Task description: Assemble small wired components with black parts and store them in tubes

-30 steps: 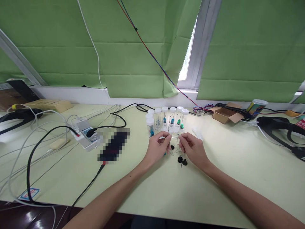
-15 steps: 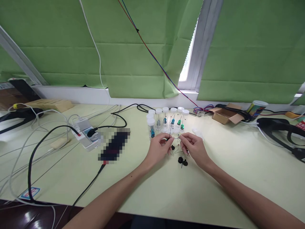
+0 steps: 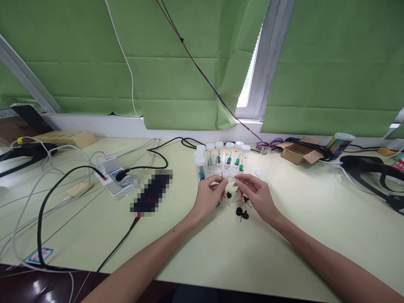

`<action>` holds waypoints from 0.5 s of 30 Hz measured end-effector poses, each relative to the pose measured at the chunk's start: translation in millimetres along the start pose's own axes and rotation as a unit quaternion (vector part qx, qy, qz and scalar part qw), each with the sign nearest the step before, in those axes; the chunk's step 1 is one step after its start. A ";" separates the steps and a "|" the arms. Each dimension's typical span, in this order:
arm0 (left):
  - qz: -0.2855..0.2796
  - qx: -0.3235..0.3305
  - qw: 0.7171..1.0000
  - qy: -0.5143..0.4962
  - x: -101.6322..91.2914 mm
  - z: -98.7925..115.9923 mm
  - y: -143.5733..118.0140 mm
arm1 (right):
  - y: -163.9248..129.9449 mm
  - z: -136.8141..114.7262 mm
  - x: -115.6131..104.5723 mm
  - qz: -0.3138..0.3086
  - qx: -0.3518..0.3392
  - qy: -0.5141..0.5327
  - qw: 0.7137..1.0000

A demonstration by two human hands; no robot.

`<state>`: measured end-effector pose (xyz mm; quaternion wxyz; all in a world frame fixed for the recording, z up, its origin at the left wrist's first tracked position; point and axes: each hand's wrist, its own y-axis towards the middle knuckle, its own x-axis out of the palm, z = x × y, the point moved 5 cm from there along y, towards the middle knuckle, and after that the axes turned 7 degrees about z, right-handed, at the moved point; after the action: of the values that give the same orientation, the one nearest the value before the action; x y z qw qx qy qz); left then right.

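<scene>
My left hand (image 3: 208,194) is closed in a pinch on a thin dark rod (image 3: 222,171) that stands upright above the fingertips. My right hand (image 3: 256,196) is closed too, its thumb and forefinger on the end of a thin wire (image 3: 231,181) that points toward the left fingertips. A small blue part (image 3: 218,204) shows partly under my left hand. Between and below the hands lie small black round parts, one disc (image 3: 229,195) near the left fingers and a larger disc (image 3: 239,211) with another (image 3: 245,215) beside it. Loose thin pins lie among them.
Just beyond my hands stand several clear white-capped vials (image 3: 210,158) with blue or green parts inside. A phone-like pixelated object (image 3: 152,192) and a power strip (image 3: 115,179) with cables lie left. An open cardboard box (image 3: 295,153) and a black headset-like frame (image 3: 362,172) are right.
The dark rod and the left fingertips have shifted slightly left, and the rod is more upright. The gap between my hands is a little wider, and the blue part now shows.
</scene>
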<state>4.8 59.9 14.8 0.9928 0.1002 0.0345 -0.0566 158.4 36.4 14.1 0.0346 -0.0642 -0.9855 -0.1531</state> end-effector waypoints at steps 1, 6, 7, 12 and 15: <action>-0.002 0.001 1.000 -0.003 -0.1 -0.6 0.5 | 0.2 -0.2 -0.3 0.002 -0.003 -0.001 1.000; -0.006 0.005 1.000 -0.011 0.6 -0.1 0.0 | 1.0 2.9 -1.9 0.000 -0.009 0.000 1.000; -0.006 0.004 1.000 -0.012 0.8 0.6 -0.5 | 1.1 3.4 -2.3 0.001 -0.011 0.000 1.000; -0.008 0.009 1.000 -0.013 1.9 2.8 -2.4 | 1.5 2.8 -3.9 0.008 -0.020 0.000 1.000; -0.009 0.011 1.000 -0.010 1.8 1.5 -2.1 | 1.5 1.7 -4.1 0.010 -0.025 0.003 1.000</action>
<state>6.4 57.4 15.8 0.9913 0.1107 0.0246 -0.0667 162.6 37.9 12.6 0.0376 -0.0740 -0.9806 -0.1778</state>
